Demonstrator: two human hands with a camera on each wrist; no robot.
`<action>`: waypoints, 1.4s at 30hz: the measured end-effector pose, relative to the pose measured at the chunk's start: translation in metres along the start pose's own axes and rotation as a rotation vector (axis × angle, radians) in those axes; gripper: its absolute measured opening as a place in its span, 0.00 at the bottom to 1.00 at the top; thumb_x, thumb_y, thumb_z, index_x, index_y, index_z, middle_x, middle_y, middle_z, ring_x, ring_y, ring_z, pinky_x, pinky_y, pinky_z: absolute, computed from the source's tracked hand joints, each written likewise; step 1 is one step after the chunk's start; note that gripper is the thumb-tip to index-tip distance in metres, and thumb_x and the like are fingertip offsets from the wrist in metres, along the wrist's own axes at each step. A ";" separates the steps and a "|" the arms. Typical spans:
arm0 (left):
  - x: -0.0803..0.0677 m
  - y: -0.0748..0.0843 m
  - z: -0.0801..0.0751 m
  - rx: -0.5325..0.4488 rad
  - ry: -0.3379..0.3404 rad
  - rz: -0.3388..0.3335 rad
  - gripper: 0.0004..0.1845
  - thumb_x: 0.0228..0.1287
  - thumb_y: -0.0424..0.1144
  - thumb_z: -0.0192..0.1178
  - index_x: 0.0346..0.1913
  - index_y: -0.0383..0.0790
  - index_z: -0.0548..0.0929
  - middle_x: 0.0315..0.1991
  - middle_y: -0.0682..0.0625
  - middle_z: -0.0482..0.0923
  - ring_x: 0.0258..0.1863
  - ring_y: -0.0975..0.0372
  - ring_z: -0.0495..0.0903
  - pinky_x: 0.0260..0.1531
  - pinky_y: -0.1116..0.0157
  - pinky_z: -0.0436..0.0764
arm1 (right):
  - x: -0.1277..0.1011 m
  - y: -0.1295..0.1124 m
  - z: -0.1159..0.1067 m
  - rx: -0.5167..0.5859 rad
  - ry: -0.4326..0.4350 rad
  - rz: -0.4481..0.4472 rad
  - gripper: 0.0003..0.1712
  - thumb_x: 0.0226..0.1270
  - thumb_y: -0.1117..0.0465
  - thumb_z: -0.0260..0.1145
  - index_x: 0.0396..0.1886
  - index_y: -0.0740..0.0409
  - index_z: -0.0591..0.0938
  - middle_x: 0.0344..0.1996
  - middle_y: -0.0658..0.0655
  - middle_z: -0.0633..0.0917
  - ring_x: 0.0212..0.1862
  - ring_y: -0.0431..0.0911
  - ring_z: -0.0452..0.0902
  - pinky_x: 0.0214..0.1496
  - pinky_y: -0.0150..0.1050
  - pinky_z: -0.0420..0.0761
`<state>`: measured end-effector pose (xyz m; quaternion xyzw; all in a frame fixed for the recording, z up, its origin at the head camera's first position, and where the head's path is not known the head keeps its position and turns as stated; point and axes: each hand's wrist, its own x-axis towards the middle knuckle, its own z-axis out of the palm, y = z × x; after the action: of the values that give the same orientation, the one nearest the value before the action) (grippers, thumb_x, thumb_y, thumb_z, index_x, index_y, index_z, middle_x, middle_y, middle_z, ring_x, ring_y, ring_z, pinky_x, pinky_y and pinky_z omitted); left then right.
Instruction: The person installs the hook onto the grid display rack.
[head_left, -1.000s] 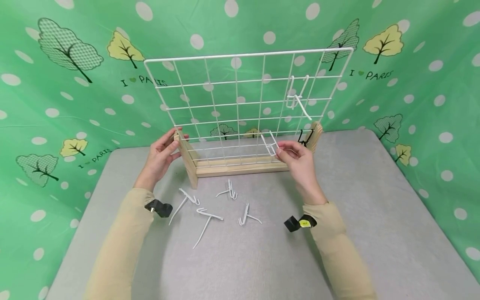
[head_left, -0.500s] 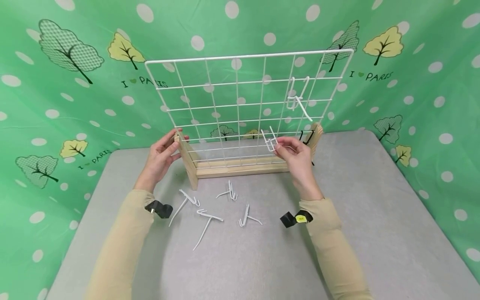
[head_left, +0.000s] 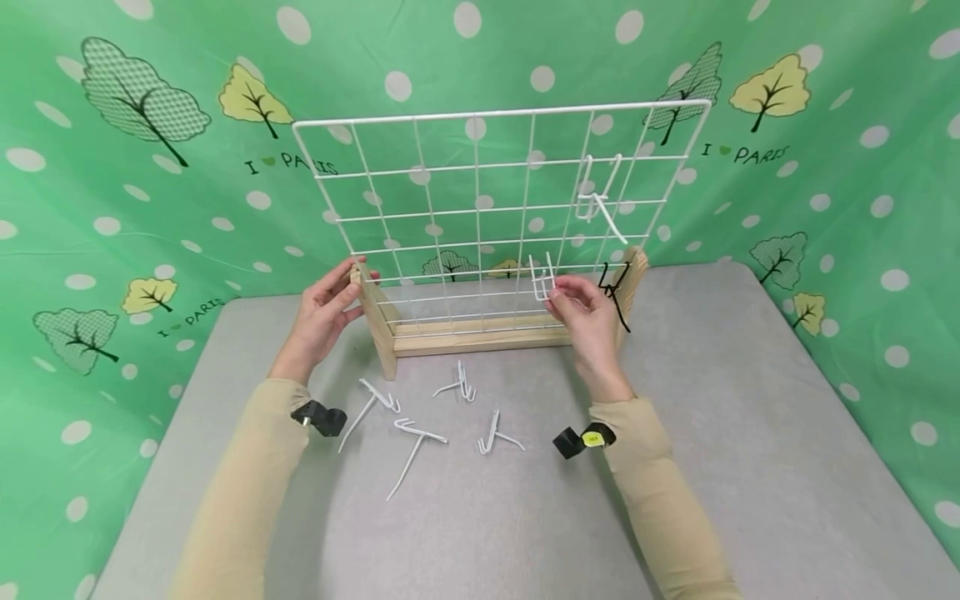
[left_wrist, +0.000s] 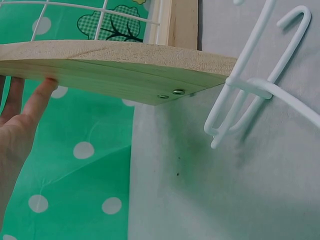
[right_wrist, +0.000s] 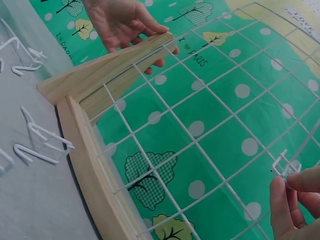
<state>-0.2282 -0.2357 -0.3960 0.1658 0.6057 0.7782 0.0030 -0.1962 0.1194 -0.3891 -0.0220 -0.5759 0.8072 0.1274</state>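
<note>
A white wire grid panel (head_left: 480, 208) stands upright in a wooden base (head_left: 480, 337) on the grey table. My left hand (head_left: 341, 296) grips the base's left wooden post (head_left: 371, 304), thumb in front and fingers behind, as the right wrist view shows at the left hand (right_wrist: 125, 25). My right hand (head_left: 558, 292) pinches a small white wire hook (head_left: 542, 279) against the grid's lower rows; in the right wrist view the fingertips (right_wrist: 295, 195) hold the hook (right_wrist: 284, 165) at the wires. Another white hook (head_left: 596, 200) hangs on the grid at upper right.
Several loose white hooks (head_left: 420, 433) lie on the table in front of the base; one hook (left_wrist: 250, 90) shows close in the left wrist view. A black hook (head_left: 617, 292) hangs by the right post (head_left: 633, 271). A green spotted cloth (head_left: 150, 167) backs the table.
My right hand has moved a little left and up with the white hook, bringing it upright against the grid wires. The left hand has stayed on the post.
</note>
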 end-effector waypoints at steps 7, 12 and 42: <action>0.001 -0.001 0.000 -0.018 -0.007 0.006 0.21 0.72 0.29 0.52 0.66 0.41 0.74 0.57 0.42 0.76 0.58 0.52 0.73 0.49 0.60 0.81 | 0.001 0.009 0.001 0.059 0.013 0.009 0.13 0.62 0.82 0.60 0.47 0.82 0.74 0.31 0.56 0.78 0.32 0.41 0.80 0.46 0.36 0.84; 0.000 0.000 0.000 -0.020 -0.007 0.015 0.21 0.72 0.29 0.52 0.66 0.41 0.74 0.56 0.43 0.77 0.58 0.53 0.73 0.49 0.60 0.81 | 0.000 0.013 0.001 0.056 0.006 0.006 0.13 0.62 0.82 0.60 0.47 0.83 0.74 0.31 0.56 0.79 0.32 0.41 0.81 0.44 0.35 0.84; -0.001 0.000 0.000 -0.008 -0.001 0.006 0.21 0.73 0.29 0.51 0.67 0.42 0.73 0.58 0.43 0.75 0.59 0.54 0.73 0.50 0.60 0.81 | -0.013 0.032 -0.017 -0.017 -0.010 0.060 0.13 0.63 0.79 0.60 0.47 0.81 0.73 0.33 0.57 0.79 0.28 0.43 0.83 0.36 0.38 0.86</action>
<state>-0.2272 -0.2353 -0.3966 0.1680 0.6023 0.7804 0.0018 -0.1865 0.1222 -0.4259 -0.0366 -0.5825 0.8058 0.1000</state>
